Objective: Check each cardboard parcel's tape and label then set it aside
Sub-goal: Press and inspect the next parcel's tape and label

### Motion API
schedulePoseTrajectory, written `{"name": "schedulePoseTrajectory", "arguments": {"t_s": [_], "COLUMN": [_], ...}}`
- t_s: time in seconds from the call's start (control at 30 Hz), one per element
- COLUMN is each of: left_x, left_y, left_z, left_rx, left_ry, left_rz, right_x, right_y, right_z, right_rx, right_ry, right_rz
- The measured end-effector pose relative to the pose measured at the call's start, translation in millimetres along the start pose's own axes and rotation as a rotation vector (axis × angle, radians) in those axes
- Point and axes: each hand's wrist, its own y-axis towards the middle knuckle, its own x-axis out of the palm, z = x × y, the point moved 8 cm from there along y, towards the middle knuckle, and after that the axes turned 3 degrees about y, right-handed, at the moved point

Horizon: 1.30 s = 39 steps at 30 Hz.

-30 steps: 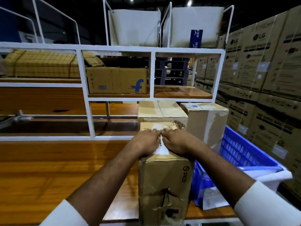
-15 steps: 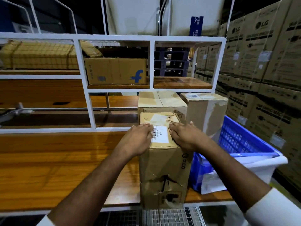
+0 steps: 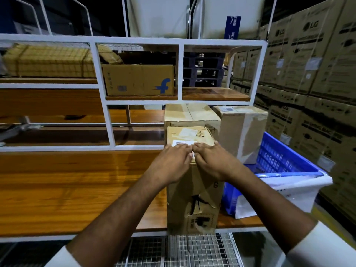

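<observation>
Both hands are back together on top of the tall brown cardboard parcel (image 3: 193, 189), which stands upright at the front edge of the orange-brown wooden bench (image 3: 77, 189), just ahead of two more taped cardboard boxes (image 3: 192, 114) and beside the blue plastic crate (image 3: 279, 157). Half a second ago the hands sat apart at either side of the white barcode label (image 3: 182, 143), leaving it in plain sight; now they have closed in over its near half, and only the far strip of barcode shows. The left hand (image 3: 171, 162) lies flat with fingers extended across the label, pressing rather than gripping. The right hand (image 3: 210, 160) meets it fingertip to fingertip, its fingers bent down at the label's edge, though whether they pinch a corner or simply press it I cannot tell. My read: the label is being smoothed or tested for stick, so the check on this parcel is under way. The torn, dented lower front face stands out. Nothing suggests the parcel is ready to be set aside yet.
</observation>
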Motion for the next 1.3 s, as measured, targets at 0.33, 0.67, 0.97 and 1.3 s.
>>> {"name": "schedulePoseTrajectory", "arguments": {"t_s": [0.33, 0.67, 0.97, 1.3], "left_x": [9.2, 15.9, -12.9, -19.0], "left_y": [-36.4, -51.2, -42.1, -66.0], "left_z": [-30.0, -39.8, -22.9, -93.8], "left_rx": [-0.090, -0.108, -0.022, -0.114], "left_ry": [-0.231, -0.560, 0.048, -0.254], "left_rz": [0.187, 0.295, 0.133, 0.184], "right_x": [-11.3, 23.4, 3.4, 100.0], "right_y": [-58.3, -71.8, -38.6, -31.2], "right_z": [14.0, 39.2, -9.9, 13.5], "right_rx": [0.071, 0.152, -0.033, 0.057], "right_ry": [0.072, 0.707, 0.766, 0.485], "right_rz": [0.139, 0.322, 0.512, 0.051]}}
